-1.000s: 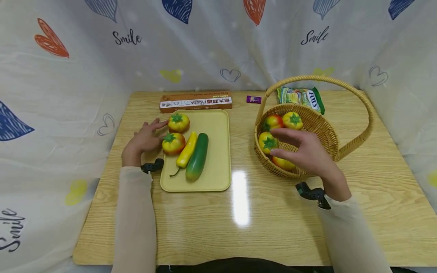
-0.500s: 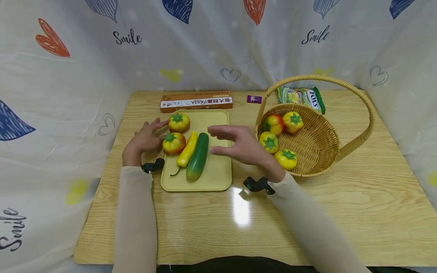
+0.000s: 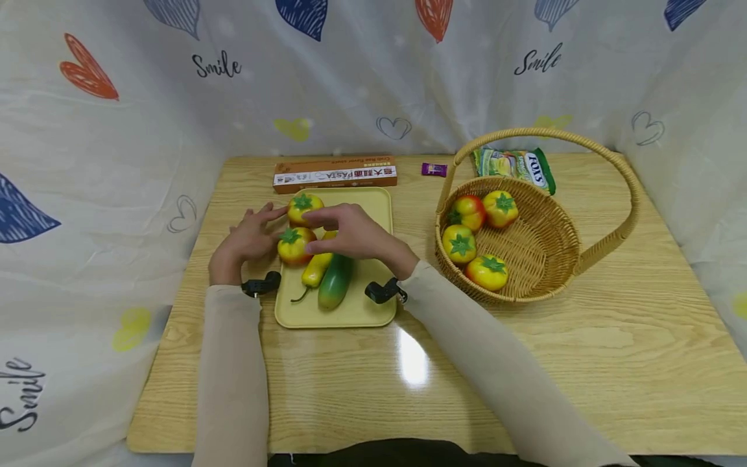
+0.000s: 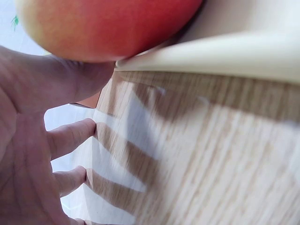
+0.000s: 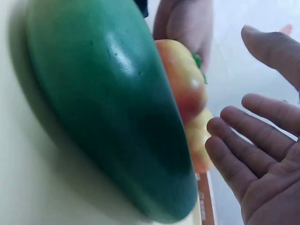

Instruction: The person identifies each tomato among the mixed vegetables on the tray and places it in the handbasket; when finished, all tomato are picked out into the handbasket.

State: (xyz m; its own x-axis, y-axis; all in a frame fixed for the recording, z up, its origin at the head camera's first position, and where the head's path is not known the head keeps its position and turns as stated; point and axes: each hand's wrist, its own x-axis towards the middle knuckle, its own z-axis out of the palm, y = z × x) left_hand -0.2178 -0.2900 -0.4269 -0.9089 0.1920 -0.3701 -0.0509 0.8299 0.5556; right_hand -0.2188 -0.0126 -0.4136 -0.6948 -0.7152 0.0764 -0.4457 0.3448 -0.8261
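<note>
On the yellow tray (image 3: 373, 311) lie two yellow-red tomatoes, a far one (image 3: 300, 205) and a near one (image 3: 294, 248), beside a yellow chili pepper (image 3: 315, 271) and a dark green cucumber (image 3: 334, 287). My left hand (image 3: 248, 239) rests at the tray's left edge, fingertips on the table. Its thumb touches the underside of a tomato (image 4: 108, 28) in the left wrist view. Over the tray hovers my right hand (image 3: 353, 232), fingers straight and holding nothing, partly hiding the pepper and cucumber. The right wrist view shows its spread thumb and fingers beyond the cucumber (image 5: 108, 103).
Right of the tray stands a wicker basket (image 3: 539, 253) with a tall handle and several tomatoes (image 3: 487, 272) inside. A pasta box (image 3: 335, 175) lies behind the tray. Farther right are a small purple packet (image 3: 434, 170) and a green snack bag (image 3: 522, 168).
My right hand has moved left from above the basket to above the tray's tomatoes. It no longer covers the tomatoes in the basket. My left hand has stayed in place.
</note>
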